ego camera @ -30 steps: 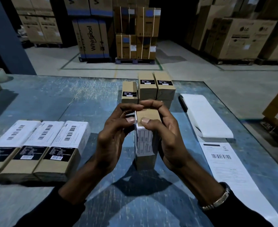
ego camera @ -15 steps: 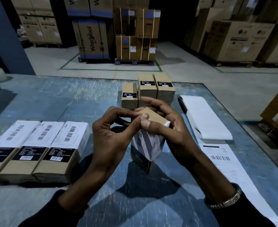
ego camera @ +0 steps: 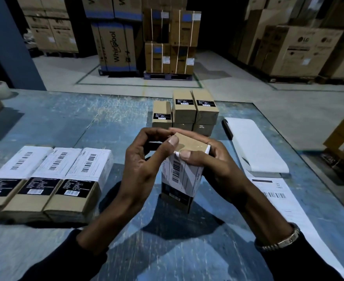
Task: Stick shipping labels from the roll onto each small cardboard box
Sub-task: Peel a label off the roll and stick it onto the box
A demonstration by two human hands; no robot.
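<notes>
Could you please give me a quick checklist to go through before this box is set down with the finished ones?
1. Box in hand held by both hands, left hand and right hand: ok.
2. White label on its side: ok.
3. Label edge folded flat at the top: cannot tell.
4. Far side of the label smooth: cannot tell.
5. Space beside the three labelled boxes: ok.
6. Next label ready on the strip: ok.

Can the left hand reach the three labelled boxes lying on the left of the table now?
Probably not yet: the left hand is gripping the upright box together with the right hand. Once freed, only bare table separates it from the three labelled boxes.
</notes>
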